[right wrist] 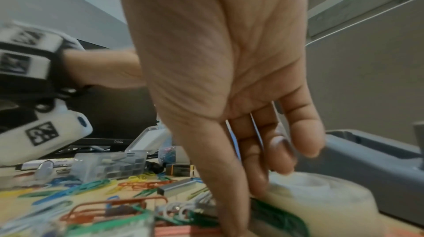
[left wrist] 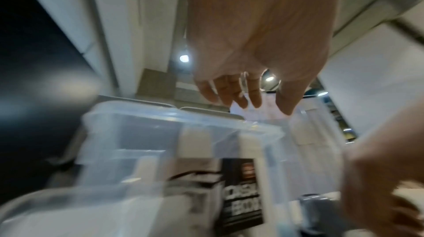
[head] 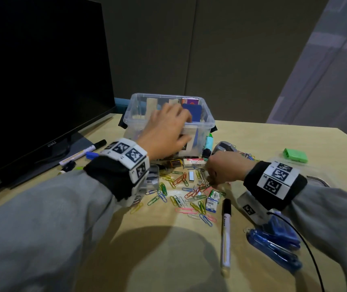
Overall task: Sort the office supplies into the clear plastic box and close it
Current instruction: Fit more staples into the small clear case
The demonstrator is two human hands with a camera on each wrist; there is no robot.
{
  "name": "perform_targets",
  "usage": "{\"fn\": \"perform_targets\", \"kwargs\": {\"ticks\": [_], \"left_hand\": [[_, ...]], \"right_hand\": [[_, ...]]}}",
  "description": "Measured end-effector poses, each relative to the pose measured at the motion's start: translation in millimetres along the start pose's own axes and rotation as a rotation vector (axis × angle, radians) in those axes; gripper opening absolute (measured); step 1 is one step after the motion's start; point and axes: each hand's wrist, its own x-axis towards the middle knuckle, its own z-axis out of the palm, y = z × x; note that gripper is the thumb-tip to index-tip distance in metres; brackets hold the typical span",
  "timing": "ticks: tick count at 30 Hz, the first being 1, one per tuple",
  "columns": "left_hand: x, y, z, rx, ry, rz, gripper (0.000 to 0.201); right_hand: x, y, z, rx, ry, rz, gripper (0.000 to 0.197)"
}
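Note:
The clear plastic box [head: 207,120] stands open at the back of the desk, with blue and purple cards upright inside. My left hand [head: 186,129] hangs over its front rim with relaxed fingers [left wrist: 241,95] and holds nothing; the box wall [left wrist: 160,126] sits just below it. Coloured paper clips [head: 181,194] lie scattered in front of the box. My right hand [head: 209,180] is down on their right side, thumb and curled fingers [right wrist: 282,155] pinching at the clips [right wrist: 183,210]. A strip of staples [head: 191,175] and a white eraser [head: 193,162] lie close by.
A black-capped marker [head: 225,234] and a blue bag of pens [head: 273,243] lie front right. A green highlighter [head: 208,144] and a grey tape dispenser [head: 225,146] sit beside the box. A monitor [head: 31,81] fills the left; more markers [head: 82,151] lie at its base. A green item [head: 295,155] sits far right.

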Motion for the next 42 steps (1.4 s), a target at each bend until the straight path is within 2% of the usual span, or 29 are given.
{"fn": "perform_targets", "kwargs": {"ticks": [1,3,6,10,14,17,20,21,23,27,30,33,37,39,42], "left_hand": [[-1.4,10.5,-0.7,-0.046,-0.003,0.054,0.026],[0.0,25.5,2.2,-0.126,-0.124,0.04,0.012],[7.0,37.6,20.5,-0.043,-0.331,-0.05,0.01],[15.1,45.6,43.6,0.034,-0.499,-0.12,0.024],[22.3,51.6,52.9,0.041,-0.631,-0.154,0.032],[23.0,54.4,61.0,0.054,-0.688,-0.174,0.031],[24.1,54.2,63.2,0.033,-0.723,-0.175,0.013],[24.4,53.5,63.6,0.019,-0.735,-0.182,0.017],[23.6,51.9,63.2,-0.008,-0.733,-0.182,0.019],[20.8,46.9,65.6,-0.046,-0.69,-0.173,0.021],[17.9,44.3,64.3,-0.036,-0.645,-0.124,0.01],[16.2,40.3,64.3,-0.007,-0.636,-0.076,0.021],[14.9,33.2,58.6,-0.064,-0.617,-0.115,0.022],[13.4,28.5,53.1,-0.163,-0.555,-0.119,0.021],[8.2,20.3,44.4,-0.284,-0.402,-0.107,0.007]], "right_hand": [[-0.3,0.0,-0.8,0.006,0.003,-0.005,0.019],[-1.3,0.5,-2.0,0.016,0.001,-0.014,0.016],[-2.8,3.0,-2.8,0.045,-0.006,-0.036,0.012],[-4.7,10.0,-4.9,0.135,0.07,-0.009,0.024],[-10.9,15.9,-10.5,0.24,0.175,-0.002,0.009],[-14.5,17.0,-9.1,0.299,0.235,-0.015,0.006],[-14.5,18.4,-3.7,0.347,0.266,0.009,0.015],[-14.5,19.3,-2.6,0.367,0.267,0.019,0.018],[-15.0,21.0,-2.4,0.42,0.267,0.031,0.021],[-14.9,26.6,-3.9,0.676,0.287,0.06,0.016],[-16.8,31.2,-5.0,0.813,0.303,0.089,0.014],[-19.0,32.8,-4.8,0.849,0.299,0.099,0.018],[-20.7,28.3,-4.1,0.872,0.311,0.092,0.019],[-20.8,25.5,-3.3,0.968,0.329,0.079,0.012],[-18.9,22.0,-4.3,1.155,0.363,0.056,0.011]]}}
